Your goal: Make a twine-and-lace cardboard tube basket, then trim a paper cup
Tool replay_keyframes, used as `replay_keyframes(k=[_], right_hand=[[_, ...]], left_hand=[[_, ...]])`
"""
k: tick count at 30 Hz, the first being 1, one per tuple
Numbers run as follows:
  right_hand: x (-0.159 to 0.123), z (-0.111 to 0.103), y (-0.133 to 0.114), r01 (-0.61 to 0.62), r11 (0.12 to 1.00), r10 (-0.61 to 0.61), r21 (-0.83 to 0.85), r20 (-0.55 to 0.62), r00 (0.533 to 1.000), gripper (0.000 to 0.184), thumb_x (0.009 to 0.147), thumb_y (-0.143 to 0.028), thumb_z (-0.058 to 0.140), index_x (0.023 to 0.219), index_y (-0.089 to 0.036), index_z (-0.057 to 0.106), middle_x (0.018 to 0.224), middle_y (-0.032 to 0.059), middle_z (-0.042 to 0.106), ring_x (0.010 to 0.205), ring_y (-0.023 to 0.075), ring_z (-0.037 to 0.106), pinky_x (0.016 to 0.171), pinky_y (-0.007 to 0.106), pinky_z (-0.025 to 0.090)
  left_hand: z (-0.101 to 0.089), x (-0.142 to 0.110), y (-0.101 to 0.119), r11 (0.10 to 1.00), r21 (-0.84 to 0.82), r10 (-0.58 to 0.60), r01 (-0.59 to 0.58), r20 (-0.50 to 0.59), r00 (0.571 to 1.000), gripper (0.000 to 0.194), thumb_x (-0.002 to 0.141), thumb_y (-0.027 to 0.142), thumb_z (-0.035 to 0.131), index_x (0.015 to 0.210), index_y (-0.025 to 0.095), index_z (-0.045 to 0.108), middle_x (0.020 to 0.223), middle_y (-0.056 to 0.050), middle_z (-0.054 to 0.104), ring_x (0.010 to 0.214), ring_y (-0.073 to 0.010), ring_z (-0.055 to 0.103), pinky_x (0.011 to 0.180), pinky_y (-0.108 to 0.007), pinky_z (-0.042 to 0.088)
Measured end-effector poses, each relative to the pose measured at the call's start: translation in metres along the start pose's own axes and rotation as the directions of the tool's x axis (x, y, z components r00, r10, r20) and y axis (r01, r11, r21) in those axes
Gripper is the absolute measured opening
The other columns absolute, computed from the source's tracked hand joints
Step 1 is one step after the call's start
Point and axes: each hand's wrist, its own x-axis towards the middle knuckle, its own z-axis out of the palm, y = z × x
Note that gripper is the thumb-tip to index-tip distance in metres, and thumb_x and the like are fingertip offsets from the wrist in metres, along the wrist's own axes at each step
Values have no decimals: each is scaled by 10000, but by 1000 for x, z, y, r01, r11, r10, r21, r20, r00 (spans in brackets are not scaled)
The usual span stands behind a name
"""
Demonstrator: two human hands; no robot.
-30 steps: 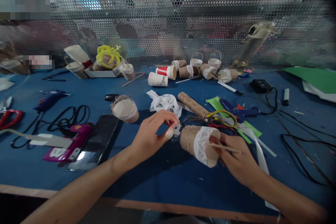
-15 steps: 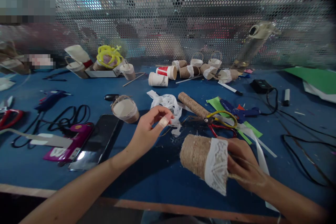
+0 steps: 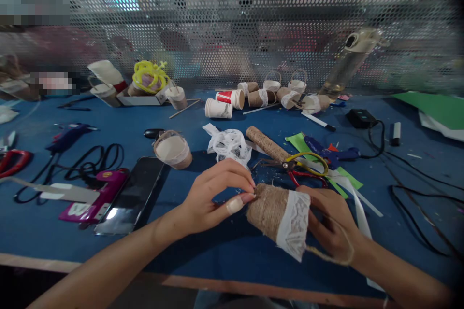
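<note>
Two hands now meet at one twine-wrapped cup — the left hand, apart from it a moment ago, has come over to its closed end. The cup lies tipped on its side in the near part of the scene, right of centre, its mouth turned right. Its twine handle has swung out into a clear loop below the right hand. With this shift, one hand steadies the cup while the other can work at its base edge.

The right hand is closed on the cup at the mouth, beside the white lace band, its fingers curled and partly hidden by the rim. The left forearm reaches in from the near left, the hand palm down and arched, thumb and forefinger drawn nearly together at the base edge; whether they pinch a loose strand or only touch the twine, I cannot tell. A light bandage wraps the left thumb.

Just beyond the cup lie the scissors and a twine roll, with a heap of lace farther left — and a handled cup left of that.
</note>
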Motion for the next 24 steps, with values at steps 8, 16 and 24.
replay_keyframes(k=[8,16,24], right_hand=[[-3,2,7,24,988,-28,-150,-25,999,274,986,-230,431,714,-220,449,565,-45,464,468,105,460,497,246,311],[0,4,6,70,971,-90,-228,-77,993,265,979,-179,445,717,-219,448,546,-63,434,438,92,419,486,241,296],[3,0,8,90,966,-112,-241,-81,990,270,978,-156,457,713,-208,469,558,-44,453,462,103,438,508,252,308]], left_hand=[[1,-3,-7,955,248,146,-161,77,986,264,892,61,585,1118,185,639,1010,-96,676,925,-202,649,837,-375,572],[0,-3,-9,916,361,132,-176,144,981,171,896,97,586,1044,168,637,1008,-99,690,902,-193,660,808,-356,578],[-6,-1,-10,767,516,279,-381,266,923,154,959,113,535,1050,97,658,967,-97,771,909,-223,702,818,-375,595]])
